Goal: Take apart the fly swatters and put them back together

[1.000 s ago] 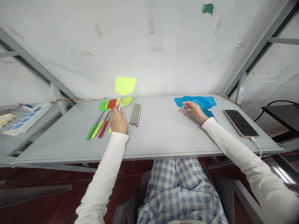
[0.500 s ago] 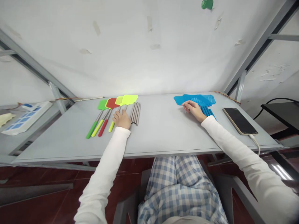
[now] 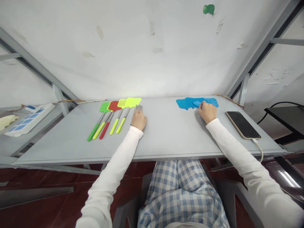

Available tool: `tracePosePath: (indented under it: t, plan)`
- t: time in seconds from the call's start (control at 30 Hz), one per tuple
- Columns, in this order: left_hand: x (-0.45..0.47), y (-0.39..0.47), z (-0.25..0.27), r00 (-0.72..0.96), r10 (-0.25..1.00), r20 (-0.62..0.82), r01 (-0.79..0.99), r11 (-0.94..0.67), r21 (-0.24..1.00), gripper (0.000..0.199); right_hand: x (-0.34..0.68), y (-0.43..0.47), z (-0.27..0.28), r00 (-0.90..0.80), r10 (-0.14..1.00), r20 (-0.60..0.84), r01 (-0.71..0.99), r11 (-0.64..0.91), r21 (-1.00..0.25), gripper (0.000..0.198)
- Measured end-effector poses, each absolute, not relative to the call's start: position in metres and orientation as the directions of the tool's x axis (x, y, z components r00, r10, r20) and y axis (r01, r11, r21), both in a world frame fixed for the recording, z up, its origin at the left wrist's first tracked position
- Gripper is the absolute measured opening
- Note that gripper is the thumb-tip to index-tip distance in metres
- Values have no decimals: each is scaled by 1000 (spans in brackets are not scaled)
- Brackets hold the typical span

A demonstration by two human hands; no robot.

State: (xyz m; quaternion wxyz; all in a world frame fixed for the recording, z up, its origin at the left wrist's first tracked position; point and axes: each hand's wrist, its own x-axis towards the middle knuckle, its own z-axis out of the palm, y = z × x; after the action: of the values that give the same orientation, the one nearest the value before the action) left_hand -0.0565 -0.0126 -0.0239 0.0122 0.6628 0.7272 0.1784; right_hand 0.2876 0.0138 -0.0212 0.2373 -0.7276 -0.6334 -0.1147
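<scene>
- Beyond the slanting grey metal frame bar (image 3: 38, 65) at far left, on a grey side shelf (image 3: 23, 144), lies a white plastic tray (image 3: 29, 121) with blue rectangular compartments; their contents are too small to tell. A cream-coloured rounded piece (image 3: 8, 121) sits beside it.
- Across the left part of the smooth grey tabletop (image 3: 166, 133) lie five fly swatters (image 3: 114, 105) with thin metal shafts, their heads overlapping toward the wall. From the left, their handles are green, yellow-green, red, yellow and yellow.
- Just right of them, the left hand (image 3: 139, 119) covers a bundle of slim silver metal rods (image 3: 139, 108), the tips showing past its curled fingers; I cannot tell whether it grips them.
- Toward the right, flat blue plastic heads (image 3: 185, 103) lie overlapping near the wall. The right hand (image 3: 208, 112) bends its fingers against a textured blue head (image 3: 212, 101) on top; whether it is grasping this, I cannot tell.
- Near the tabletop's right end lies a black-screened smartphone (image 3: 242, 124) with a white cable (image 3: 258, 146) plugged in.
- Behind, the white wall (image 3: 152, 69) bears tape scraps and a green patch (image 3: 209, 9); below are dark red floor tiles (image 3: 71, 180).
</scene>
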Motion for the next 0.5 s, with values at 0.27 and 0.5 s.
tracePosePath:
  t: [0.27, 0.5]
  plan:
    - [-34, -16, -25, -4, 967, 254, 839, -135, 528, 34, 276, 8, -19, -185, 913, 365, 963, 242, -117, 27]
    - [-10, -3, -17, 260, 945, -200, -48, 220, 974, 10, 262, -3, -17, -368, 833, 412, 917, 398, 15, 33]
